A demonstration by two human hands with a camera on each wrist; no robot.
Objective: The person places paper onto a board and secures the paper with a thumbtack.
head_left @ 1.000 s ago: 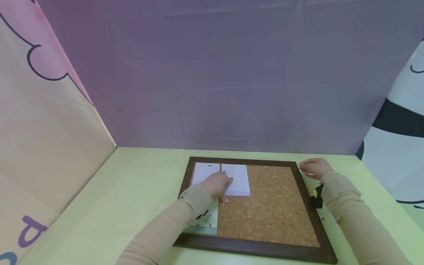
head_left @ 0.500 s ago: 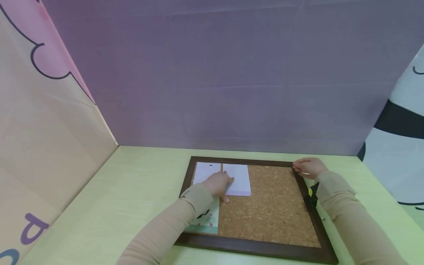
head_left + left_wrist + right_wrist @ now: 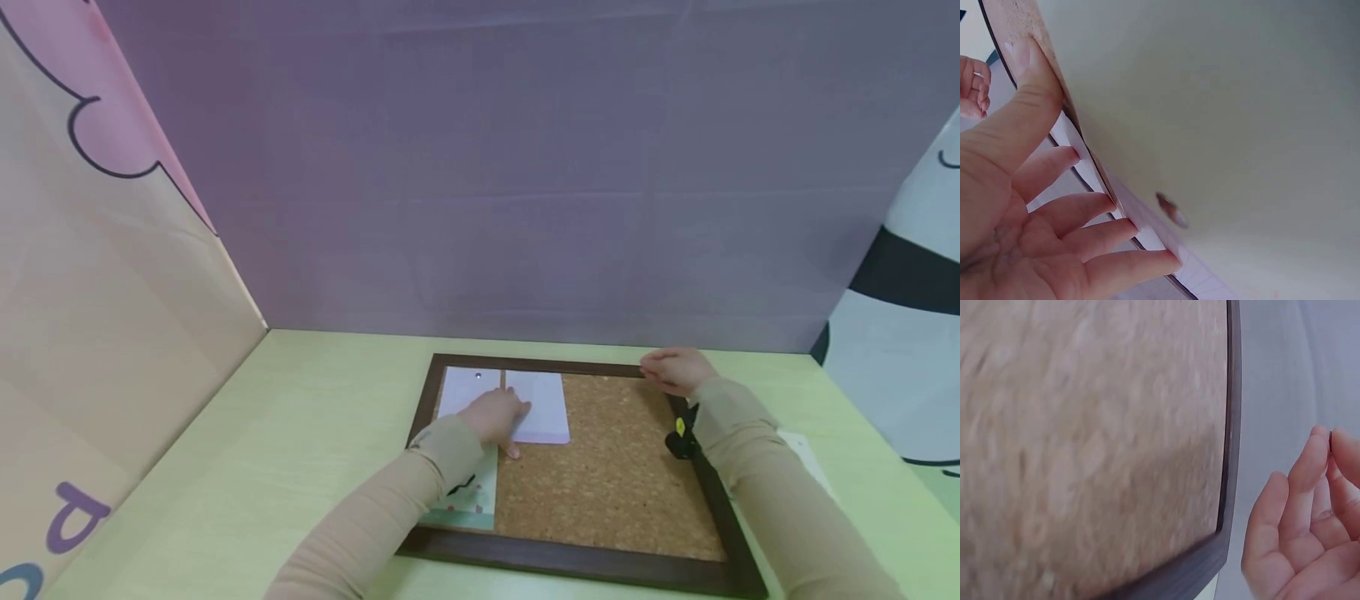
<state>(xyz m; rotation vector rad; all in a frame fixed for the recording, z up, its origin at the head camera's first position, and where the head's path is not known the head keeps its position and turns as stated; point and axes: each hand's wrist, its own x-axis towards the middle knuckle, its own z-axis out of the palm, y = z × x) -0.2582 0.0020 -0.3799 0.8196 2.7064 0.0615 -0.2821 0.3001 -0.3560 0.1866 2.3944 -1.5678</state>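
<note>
A cork board [image 3: 615, 492] with a dark brown frame lies on the table. My left hand [image 3: 491, 417] rests on its papers, fingers outstretched across the white sheet [image 3: 543, 408] and thumb at the cork. Beside it, another white sheet [image 3: 457, 387] bears a silver thumbtack [image 3: 1172, 210] near its top edge. Below that lies a green patterned sheet [image 3: 476, 504], partly hidden by the left sleeve. My right hand [image 3: 678, 371] is over the board's far right corner. Between its thumb and index finger it pinches a tiny thumbtack [image 3: 1330, 442], seen edge-on as a dark sliver.
A white piece of paper [image 3: 806, 458] lies on the pale green table [image 3: 300, 433], right of the board and partly behind the right sleeve. A purple-grey backdrop [image 3: 480, 183] rises behind the table. Printed cloth panels [image 3: 112, 292] stand on both sides.
My right hand has moved left from beside the board to over its far right corner, still pinching. The left hand stays put. White paper by the right sleeve has come into sight.
</note>
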